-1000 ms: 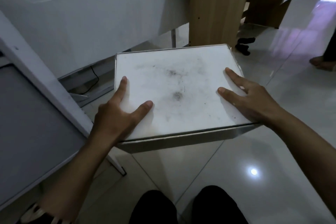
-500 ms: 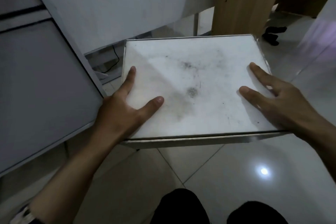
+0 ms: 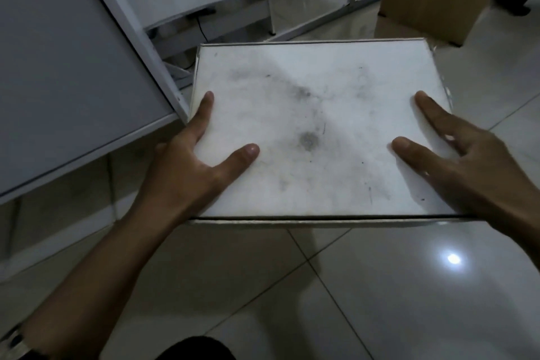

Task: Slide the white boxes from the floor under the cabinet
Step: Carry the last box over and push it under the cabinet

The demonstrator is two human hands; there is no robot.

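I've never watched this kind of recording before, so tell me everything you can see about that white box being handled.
The flat, rectangular white cardboard box has a closed lid smudged with grey dirt and a dark spot near its middle. The left hand and right hand grip its side edges, thumbs and forefingers lying on the lid. It sits roughly level above the glossy tiled floor, its far left corner near the grey cabinet panel. Whether it touches the floor cannot be told.

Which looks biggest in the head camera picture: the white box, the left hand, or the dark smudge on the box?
1. white box
2. left hand, though it is nearer the camera, which may flatter it
3. dark smudge
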